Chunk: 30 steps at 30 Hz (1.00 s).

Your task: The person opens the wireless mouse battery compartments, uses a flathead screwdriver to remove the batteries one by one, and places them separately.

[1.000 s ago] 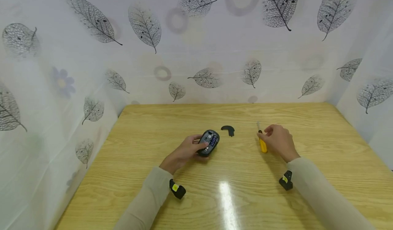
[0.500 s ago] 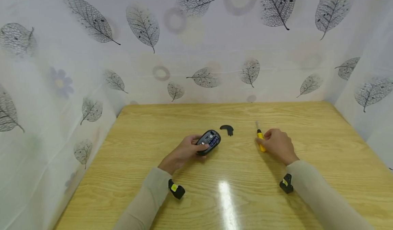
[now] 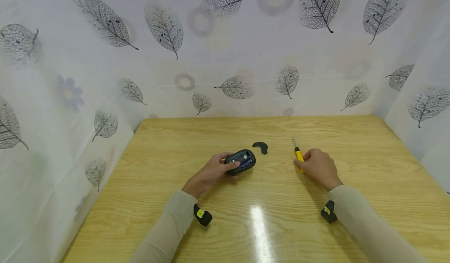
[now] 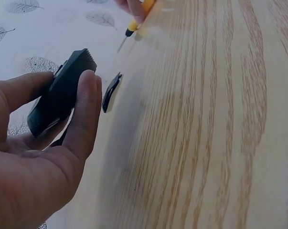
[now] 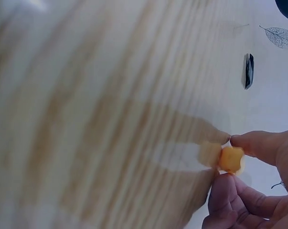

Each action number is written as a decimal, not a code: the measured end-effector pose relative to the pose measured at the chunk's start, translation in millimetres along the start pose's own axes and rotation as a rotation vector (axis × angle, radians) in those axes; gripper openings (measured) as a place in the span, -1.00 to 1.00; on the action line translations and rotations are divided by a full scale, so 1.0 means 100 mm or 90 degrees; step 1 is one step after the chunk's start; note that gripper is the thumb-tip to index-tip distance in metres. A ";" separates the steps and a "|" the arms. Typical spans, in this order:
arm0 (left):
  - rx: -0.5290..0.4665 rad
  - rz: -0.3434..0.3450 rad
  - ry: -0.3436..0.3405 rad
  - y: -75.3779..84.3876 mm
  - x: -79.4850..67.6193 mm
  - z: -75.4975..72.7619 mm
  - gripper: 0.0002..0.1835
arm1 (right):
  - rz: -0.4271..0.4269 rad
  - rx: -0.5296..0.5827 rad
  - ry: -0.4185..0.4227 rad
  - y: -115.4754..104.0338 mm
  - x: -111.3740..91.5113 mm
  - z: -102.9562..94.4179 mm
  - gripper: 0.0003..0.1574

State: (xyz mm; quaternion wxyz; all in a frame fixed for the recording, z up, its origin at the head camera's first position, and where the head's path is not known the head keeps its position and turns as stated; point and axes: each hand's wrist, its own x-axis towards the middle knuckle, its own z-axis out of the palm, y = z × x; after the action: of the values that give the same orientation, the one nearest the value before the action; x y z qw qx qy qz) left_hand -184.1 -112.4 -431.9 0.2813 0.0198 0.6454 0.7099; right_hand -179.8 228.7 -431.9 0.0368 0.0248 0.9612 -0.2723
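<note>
My left hand (image 3: 214,173) grips a black computer mouse (image 3: 247,159), thumb across its underside, which faces up. The battery bay lies uncovered, with a dark blue battery inside. In the left wrist view the mouse (image 4: 62,93) is held above the table between thumb and fingers. My right hand (image 3: 319,167) pinches the yellow handle of a screwdriver (image 3: 299,156) between thumb and fingertips; its metal shank points away from me. The right wrist view shows the handle's end (image 5: 232,159) between the fingertips, low over the tabletop.
A black curved battery cover (image 3: 261,146) lies on the wooden table (image 3: 175,138) between the two hands, a little farther back. Behind the table hangs a pale leaf-print curtain (image 3: 225,40). Each sleeve carries a small black wrist camera (image 3: 202,215).
My left hand has turned the mouse clockwise, so its front end points more to the right. The right hand has shifted toward me along the screwdriver and now pinches its handle.
</note>
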 end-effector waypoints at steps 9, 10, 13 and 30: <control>0.012 0.005 0.018 0.01 0.02 -0.01 -0.41 | -0.013 0.021 0.018 0.04 0.00 0.02 -0.58; 0.014 0.004 0.020 0.01 0.02 -0.01 -0.41 | -0.017 0.024 0.018 0.05 0.00 0.02 -0.58; 0.014 0.006 0.019 0.01 0.03 -0.02 -0.41 | -0.024 0.037 0.012 0.08 0.00 0.01 -0.57; 0.008 0.014 0.020 0.01 0.02 -0.03 -0.45 | -0.064 0.111 -0.020 0.16 0.00 -0.14 -0.49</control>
State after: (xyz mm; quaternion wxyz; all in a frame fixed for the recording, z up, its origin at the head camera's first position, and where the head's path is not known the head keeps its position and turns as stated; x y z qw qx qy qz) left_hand -187.0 -113.9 -431.8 0.2632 0.0175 0.6536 0.7094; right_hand -179.0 249.9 -428.3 0.0356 -0.0244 0.9333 -0.3566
